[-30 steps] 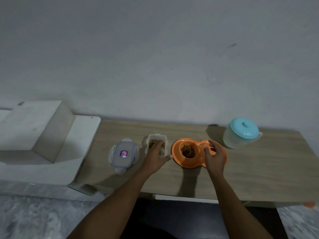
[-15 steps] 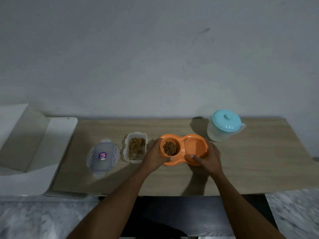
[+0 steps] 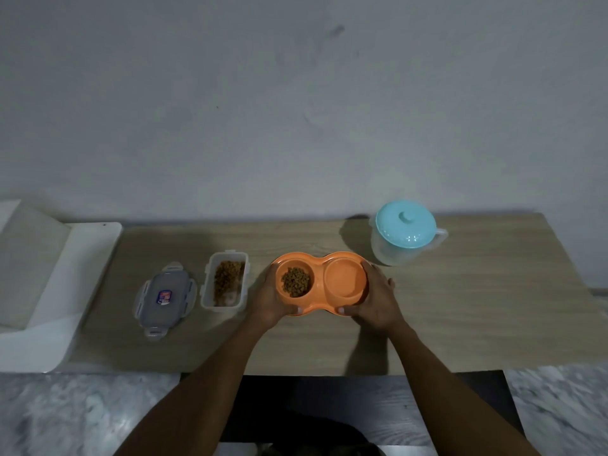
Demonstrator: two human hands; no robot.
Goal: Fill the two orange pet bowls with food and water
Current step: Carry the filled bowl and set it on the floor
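Both hands grip the bowl (image 3: 318, 286) by its ends: left hand (image 3: 268, 299) at the kibble (image 3: 296, 282) cup, right hand (image 3: 378, 301) at the empty one. Its long axis runs left-right. The jug (image 3: 406, 232) sits just behind the bowl's right end, so I'd say the right hand's nearer for pouring water.

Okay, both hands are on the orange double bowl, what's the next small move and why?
Probably let go with the right hand and reach for the lidded pitcher. The orange double bowl already has kibble in its left well, while the right well looks empty, and the left hand can steady it.
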